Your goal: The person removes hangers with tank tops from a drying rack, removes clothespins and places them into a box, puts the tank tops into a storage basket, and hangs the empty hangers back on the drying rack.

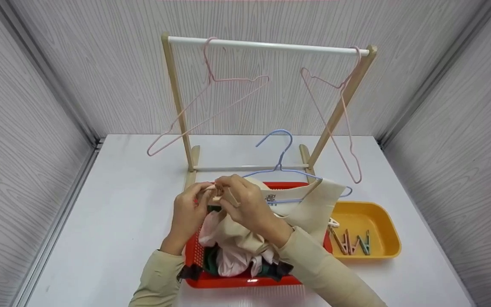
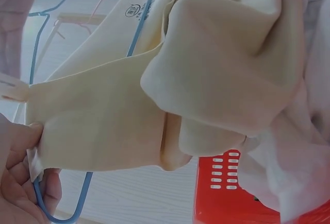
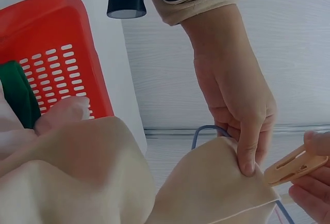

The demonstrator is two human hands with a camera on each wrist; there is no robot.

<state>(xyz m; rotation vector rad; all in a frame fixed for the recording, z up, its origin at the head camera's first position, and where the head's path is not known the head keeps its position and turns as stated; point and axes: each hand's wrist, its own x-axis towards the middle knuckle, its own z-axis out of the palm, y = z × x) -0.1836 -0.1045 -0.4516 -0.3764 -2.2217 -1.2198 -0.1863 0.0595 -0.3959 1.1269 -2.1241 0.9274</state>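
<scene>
A blue hanger (image 1: 280,155) carries a cream garment (image 2: 103,116) with a small dark print near its upper edge. My left hand (image 1: 188,215) pinches a corner of the garment together with the hanger's end, thumb on the cloth. My right hand (image 1: 249,204) holds a peach-coloured clothespin (image 3: 296,166) between thumb and fingers. In the right wrist view the clothespin's tip meets the cloth's edge beside the left thumb; whether it bites the cloth, I cannot tell. The rest of the garment drapes over a red basket (image 1: 205,281).
The basket also holds pale pink and dark green cloth (image 3: 18,92). To its right, a yellow tray (image 1: 384,230) contains several clothespins (image 1: 345,243). Behind stands a wooden rack with a white bar (image 1: 271,44), where two pink hangers (image 1: 215,79) hang.
</scene>
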